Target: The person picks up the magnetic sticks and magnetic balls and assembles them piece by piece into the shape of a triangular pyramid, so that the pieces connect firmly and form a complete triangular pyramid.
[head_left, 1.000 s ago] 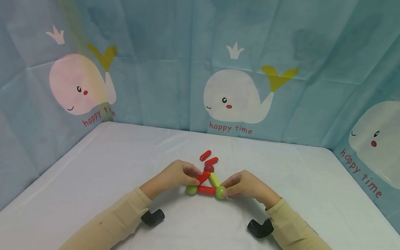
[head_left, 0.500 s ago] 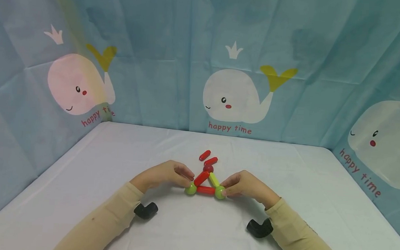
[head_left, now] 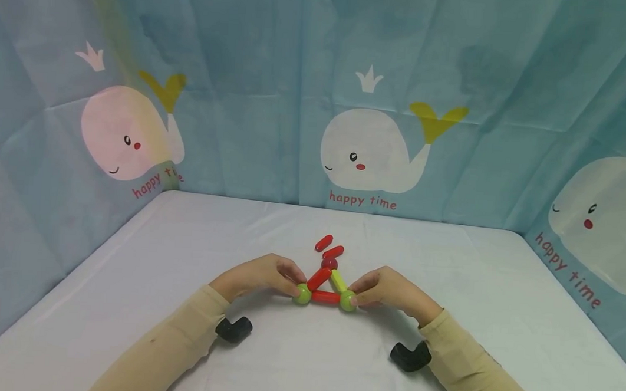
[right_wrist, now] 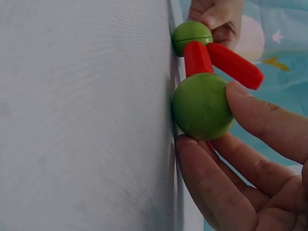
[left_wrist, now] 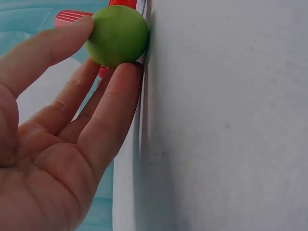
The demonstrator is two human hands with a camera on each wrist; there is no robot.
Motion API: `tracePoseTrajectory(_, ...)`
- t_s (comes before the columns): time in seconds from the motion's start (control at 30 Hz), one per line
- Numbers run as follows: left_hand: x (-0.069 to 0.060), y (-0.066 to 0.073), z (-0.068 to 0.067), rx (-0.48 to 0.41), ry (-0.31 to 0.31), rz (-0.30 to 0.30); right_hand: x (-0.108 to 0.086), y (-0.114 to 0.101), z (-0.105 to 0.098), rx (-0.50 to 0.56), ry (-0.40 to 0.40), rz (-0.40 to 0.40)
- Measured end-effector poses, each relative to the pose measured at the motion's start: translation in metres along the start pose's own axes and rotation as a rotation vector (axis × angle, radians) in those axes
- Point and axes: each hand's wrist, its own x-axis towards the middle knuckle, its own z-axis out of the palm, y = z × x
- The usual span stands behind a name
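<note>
My left hand (head_left: 262,277) pinches the left green ball (head_left: 302,293) between thumb and fingers; the left wrist view shows this ball (left_wrist: 118,36) at the fingertips. On the right, my right hand (head_left: 394,292) pinches another green ball (head_left: 347,300), large in the right wrist view. A red rod (head_left: 326,297) joins the two balls along the front. From the left ball a second red rod (head_left: 319,278) slants up and back, its far end free in the right wrist view. A yellow-green rod (head_left: 338,281) runs back from the right ball toward a dark red ball (head_left: 329,263).
Two loose-looking red rods, a nearer one (head_left: 333,252) and a farther one (head_left: 323,243), lie behind the dark red ball. Black curved pieces (head_left: 234,330) sit at both sleeves' wrists. The white table (head_left: 304,360) meets a blue whale-print curtain (head_left: 254,98) at its back and sides.
My left hand has let go of the slanted red rod, shifted left and down, and taken the left green ball. The right hand stays on its ball.
</note>
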Motion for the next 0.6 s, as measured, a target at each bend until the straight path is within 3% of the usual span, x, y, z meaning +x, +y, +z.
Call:
tracePoseTrajectory(0.5,0.001,0.0,-0.002,-0.009,-0.009,-0.004,0.002,-0.007,-0.004,-0.05,0.0,0.012)
tracePoseTrajectory(0.6,0.003,-0.001,-0.001,-0.024,-0.007,-0.006,0.006,-0.01,-0.011,-0.066,0.04,0.032)
